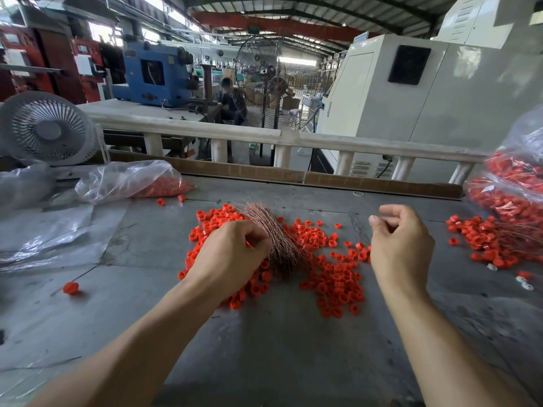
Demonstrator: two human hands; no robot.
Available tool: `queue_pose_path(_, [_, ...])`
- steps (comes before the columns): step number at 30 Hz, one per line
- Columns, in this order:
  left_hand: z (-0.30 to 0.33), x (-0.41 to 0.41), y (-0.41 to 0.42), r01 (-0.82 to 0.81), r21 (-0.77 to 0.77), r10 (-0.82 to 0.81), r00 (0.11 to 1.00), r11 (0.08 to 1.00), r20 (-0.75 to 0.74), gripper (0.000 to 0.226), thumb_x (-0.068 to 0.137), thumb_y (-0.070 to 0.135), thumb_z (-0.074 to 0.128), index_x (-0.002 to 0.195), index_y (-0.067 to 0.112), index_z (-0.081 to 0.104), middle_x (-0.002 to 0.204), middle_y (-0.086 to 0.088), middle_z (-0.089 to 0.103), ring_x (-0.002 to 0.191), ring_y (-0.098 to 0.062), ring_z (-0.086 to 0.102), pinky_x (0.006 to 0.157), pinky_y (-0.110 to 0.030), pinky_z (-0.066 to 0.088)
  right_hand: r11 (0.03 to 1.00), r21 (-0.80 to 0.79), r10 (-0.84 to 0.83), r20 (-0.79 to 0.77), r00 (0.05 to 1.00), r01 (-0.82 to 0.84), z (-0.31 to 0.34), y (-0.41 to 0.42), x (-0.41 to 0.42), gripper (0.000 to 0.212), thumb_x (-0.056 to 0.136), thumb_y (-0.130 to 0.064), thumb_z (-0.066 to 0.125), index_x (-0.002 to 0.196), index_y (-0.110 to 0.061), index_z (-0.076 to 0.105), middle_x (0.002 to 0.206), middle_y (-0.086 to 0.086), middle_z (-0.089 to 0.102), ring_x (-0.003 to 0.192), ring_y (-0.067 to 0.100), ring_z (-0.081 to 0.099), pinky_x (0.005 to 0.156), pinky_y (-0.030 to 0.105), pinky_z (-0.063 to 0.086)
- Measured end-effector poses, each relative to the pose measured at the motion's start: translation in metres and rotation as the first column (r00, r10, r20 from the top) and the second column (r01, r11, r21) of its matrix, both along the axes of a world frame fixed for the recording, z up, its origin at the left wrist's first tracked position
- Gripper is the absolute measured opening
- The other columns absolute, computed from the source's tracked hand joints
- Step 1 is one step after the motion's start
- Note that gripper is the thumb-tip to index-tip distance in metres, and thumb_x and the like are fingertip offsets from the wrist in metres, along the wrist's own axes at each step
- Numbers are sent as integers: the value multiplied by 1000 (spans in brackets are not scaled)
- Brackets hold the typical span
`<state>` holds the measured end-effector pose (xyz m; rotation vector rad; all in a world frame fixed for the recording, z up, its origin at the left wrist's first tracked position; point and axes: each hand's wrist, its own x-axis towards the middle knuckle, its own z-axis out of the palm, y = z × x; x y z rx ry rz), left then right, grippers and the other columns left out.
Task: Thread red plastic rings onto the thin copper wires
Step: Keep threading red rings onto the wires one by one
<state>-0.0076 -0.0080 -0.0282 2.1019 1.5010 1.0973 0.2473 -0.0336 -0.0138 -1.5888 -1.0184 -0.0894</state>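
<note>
A spread of loose red plastic rings (332,277) covers the middle of the grey table (279,348). Across them lies a bundle of thin copper wires (273,230). My left hand (232,257) rests on the rings just left of the bundle, fingers curled, with a bit of a red ring pinched at its fingertips. To the right of the pile, above the table, my right hand (402,245) has loosely curled fingers with nothing visible between them. A few thin wires (358,227) lie just left of it.
A heap of rings on wires (493,242) lies at the right, below a clear bag of more (511,183). At the left are a plastic bag holding rings (132,180), a flat plastic sheet, a desk fan (47,127) and one ring on a wire (70,287). A cardboard strip (264,171) borders the far edge.
</note>
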Motion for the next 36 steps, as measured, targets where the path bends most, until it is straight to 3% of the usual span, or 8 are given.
queue_pose_path(2, [0, 0, 0, 5, 0, -5, 1000, 1000, 2, 11, 91, 33, 69, 81, 34, 73, 81, 31, 68, 73, 5, 65, 58, -18, 52, 997, -65, -45, 34, 998, 47, -4, 2, 5, 7, 94, -11, 69, 100, -11, 72, 90, 6, 74, 84, 19, 70, 79, 29, 52])
queue_pose_path(5, [1, 0, -1, 21, 6, -21, 1000, 1000, 8, 12, 91, 32, 69, 80, 34, 72, 82, 34, 66, 74, 6, 64, 54, -9, 45, 972, -199, -109, 78, 991, 123, -10, 5, 12, 9, 91, -10, 68, 91, -11, 76, 89, 12, 76, 89, 36, 69, 70, 33, 47])
queue_pose_path(11, [1, 1, -2, 14, 20, -15, 1000, 1000, 15, 14, 90, 31, 68, 76, 32, 71, 77, 32, 67, 72, 6, 64, 56, -8, 42, 914, -359, -153, 123, 981, 188, -18, 9, 20, 17, 88, -5, 63, 84, -10, 78, 87, 15, 76, 85, 40, 68, 65, 31, 41])
queue_pose_path(22, [2, 1, -3, -12, -7, 11, 1000, 1000, -8, 13, 90, 32, 68, 77, 34, 71, 74, 25, 68, 70, 5, 64, 53, -12, 40, 921, -353, -98, 200, 975, 165, -15, 12, 14, 20, 92, -18, 58, 88, -16, 77, 99, 11, 72, 90, 39, 64, 73, 40, 55])
queue_pose_path(26, [4, 1, -4, -26, 17, 27, 998, 1000, -58, 7, 89, 30, 70, 83, 33, 72, 81, 21, 68, 76, 3, 61, 65, -19, 44, 955, -297, 52, 239, 970, 22, -10, 10, 2, 15, 94, -21, 64, 87, -21, 77, 97, 3, 72, 92, 29, 65, 75, 34, 51])
queue_pose_path(29, [5, 0, -7, -39, 51, 45, 992, 998, -122, 1, 88, 31, 73, 89, 32, 73, 90, 18, 67, 86, -5, 59, 81, -32, 49, 935, -306, 254, 225, 941, -179, -7, 7, -14, 12, 94, -27, 68, 88, -28, 78, 96, -11, 72, 90, 6, 65, 79, 25, 48])
queue_pose_path(31, [5, -1, -9, -44, 62, 54, 985, 997, -162, 6, 88, 35, 74, 94, 31, 74, 95, 17, 66, 92, -10, 58, 88, -37, 49, 892, -341, 384, 226, 895, -296, -6, 4, -24, 8, 93, -33, 71, 90, -32, 78, 94, -17, 70, 86, -9, 60, 77, 10, 42])
queue_pose_path(36, [6, 1, -12, -44, 65, 57, 976, 997, -211, 15, 88, 40, 74, 102, 33, 73, 103, 15, 63, 105, -15, 57, 98, -41, 45, 794, -444, 547, 223, 807, -416, -5, -2, -43, 17, 91, -45, 72, 93, -29, 79, 95, -14, 71, 89, 3, 64, 84, 30, 52])
